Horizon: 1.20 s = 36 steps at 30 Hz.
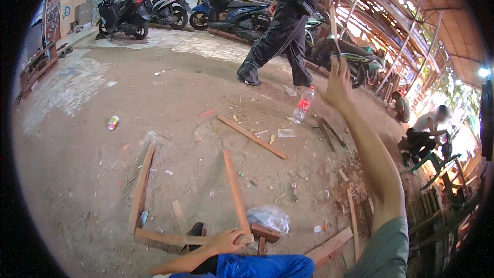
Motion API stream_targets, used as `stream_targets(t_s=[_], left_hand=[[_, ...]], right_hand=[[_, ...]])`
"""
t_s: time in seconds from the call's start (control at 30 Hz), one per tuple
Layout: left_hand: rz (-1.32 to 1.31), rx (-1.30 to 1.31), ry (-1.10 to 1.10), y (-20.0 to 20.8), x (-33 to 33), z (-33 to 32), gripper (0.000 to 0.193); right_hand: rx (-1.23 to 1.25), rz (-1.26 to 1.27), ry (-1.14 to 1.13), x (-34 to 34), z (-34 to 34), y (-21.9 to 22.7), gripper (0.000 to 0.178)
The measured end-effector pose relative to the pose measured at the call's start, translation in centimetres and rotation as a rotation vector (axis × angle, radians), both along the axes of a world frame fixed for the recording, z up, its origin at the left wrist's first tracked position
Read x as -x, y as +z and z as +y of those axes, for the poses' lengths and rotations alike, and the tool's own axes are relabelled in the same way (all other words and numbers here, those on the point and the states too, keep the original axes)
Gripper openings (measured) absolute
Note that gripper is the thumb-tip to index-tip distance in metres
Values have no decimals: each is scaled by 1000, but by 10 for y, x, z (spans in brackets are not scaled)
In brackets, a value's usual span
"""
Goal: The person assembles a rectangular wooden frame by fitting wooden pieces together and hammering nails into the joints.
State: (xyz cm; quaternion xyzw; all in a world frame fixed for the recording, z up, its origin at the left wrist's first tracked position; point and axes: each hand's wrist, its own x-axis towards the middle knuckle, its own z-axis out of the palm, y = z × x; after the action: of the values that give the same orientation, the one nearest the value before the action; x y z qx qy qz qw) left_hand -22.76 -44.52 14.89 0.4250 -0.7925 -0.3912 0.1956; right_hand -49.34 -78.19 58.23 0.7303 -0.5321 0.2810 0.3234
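Note:
Low in front of me, my left hand (pixel 226 241) is closed on the near end of a wooden strip (pixel 235 190), at the corner of a three-sided wooden frame on the ground. The frame's other strips are a left side (pixel 141 188) and a near side (pixel 172 238). My right hand (pixel 338 86) is raised far out to the right, fingers stretched upward. Just at its fingertips is the thin lower end of a wooden-handled tool (pixel 333 23), held by a standing person (pixel 288 25). Whether my fingers touch it, I cannot tell.
A wooden block (pixel 266 232) and clear plastic bag (pixel 268 219) lie beside my left hand. A loose strip (pixel 252 136), a plastic bottle (pixel 304 104) and a small cup (pixel 113 122) are farther out. Parked motorbikes (pixel 123 15) line the back; people (pixel 429 128) sit at right.

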Motion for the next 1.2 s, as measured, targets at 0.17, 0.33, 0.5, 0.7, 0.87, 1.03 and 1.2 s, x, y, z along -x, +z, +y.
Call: stream_targets(t_s=[0.17,0.33,0.5,0.7,0.87,1.03,1.2], left_hand=[[68,81,-14,-21,-4,2,57],[4,-20,55,-23,-6,8,65],[46,45,-14,-21,-4,-1,55],[-285,255,449,0,-26,0,81],[-255,187,261,-16,-16,-4,64],[-437,24,383,21,-69,-60,71],[-419,-28,327,-7,-81,-85,71]], right_hand=[[290,-235,-212,57,-122,92,100],[335,-325,-60,116,-146,92,39],[93,-690,238,80,-85,19,40],[-457,-1050,494,8,101,-93,47],[-618,-1692,268,112,288,-188,47],[-702,-1577,314,114,384,-196,42],[-477,-1356,-55,96,418,-229,38]])
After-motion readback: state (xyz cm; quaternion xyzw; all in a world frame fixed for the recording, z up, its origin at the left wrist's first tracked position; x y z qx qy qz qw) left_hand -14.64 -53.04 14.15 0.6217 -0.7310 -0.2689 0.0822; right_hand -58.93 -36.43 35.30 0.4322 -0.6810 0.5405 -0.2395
